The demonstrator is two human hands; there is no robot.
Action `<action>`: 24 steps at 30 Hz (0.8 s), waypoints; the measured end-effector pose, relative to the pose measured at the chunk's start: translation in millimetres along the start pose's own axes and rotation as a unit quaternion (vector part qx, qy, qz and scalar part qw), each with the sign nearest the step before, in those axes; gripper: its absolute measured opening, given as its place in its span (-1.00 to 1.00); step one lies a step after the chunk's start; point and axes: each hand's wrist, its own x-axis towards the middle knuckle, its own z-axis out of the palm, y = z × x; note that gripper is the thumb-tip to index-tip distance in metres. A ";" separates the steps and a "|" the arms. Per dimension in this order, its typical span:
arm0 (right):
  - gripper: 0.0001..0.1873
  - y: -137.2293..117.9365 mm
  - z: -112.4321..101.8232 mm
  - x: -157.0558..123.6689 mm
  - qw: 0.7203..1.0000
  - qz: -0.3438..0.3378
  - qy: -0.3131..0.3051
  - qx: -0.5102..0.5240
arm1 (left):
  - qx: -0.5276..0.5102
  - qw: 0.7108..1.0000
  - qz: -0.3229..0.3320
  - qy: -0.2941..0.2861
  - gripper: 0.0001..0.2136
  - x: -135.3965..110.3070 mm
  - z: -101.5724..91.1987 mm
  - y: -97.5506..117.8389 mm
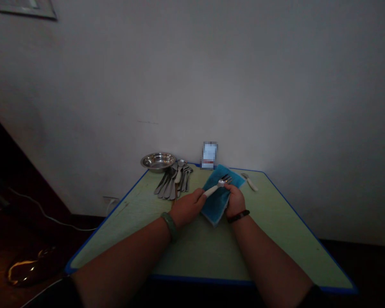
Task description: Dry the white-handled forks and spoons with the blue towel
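Observation:
My left hand (188,207) is closed around the white handle of a fork (212,190), whose metal tines point up and to the right. Under the fork spreads a blue cloth (215,209). My right hand (235,201) grips the cloth by its right side, the thumb close to the fork's head; its other fingers are hidden behind the cloth. To the right lies a white-handled utensil (252,184), its head too dim to tell the kind. Left of the cloth, several metal spoons and forks (170,185) lie in a fanned pile.
A shiny steel bowl (158,161) stands at the table's back left corner. A lit phone (209,155) leans against the wall (244,85) at the back. The pale green table (122,239) has a blue edge. A white cable (60,221) runs at the left.

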 end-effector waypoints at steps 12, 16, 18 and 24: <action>-0.91 -11.9 5.3 -2.0 0.987 0.073 0.088 0.113 | 0.031 1.000 0.000 0.000 -0.61 1.0 1.6 -2.1; -0.89 -12.2 6.1 -2.5 0.987 0.079 0.084 0.111 | 0.031 1.000 0.002 -0.004 -0.62 0.7 0.7 -1.1; -0.90 -11.2 6.0 -2.7 0.987 0.091 0.083 0.102 | 0.028 1.000 0.002 -0.004 -0.63 0.6 0.1 0.1; -0.91 -7.8 5.6 -3.4 0.989 0.105 0.069 0.084 | 0.017 1.000 0.002 -0.001 -0.62 1.2 0.2 1.6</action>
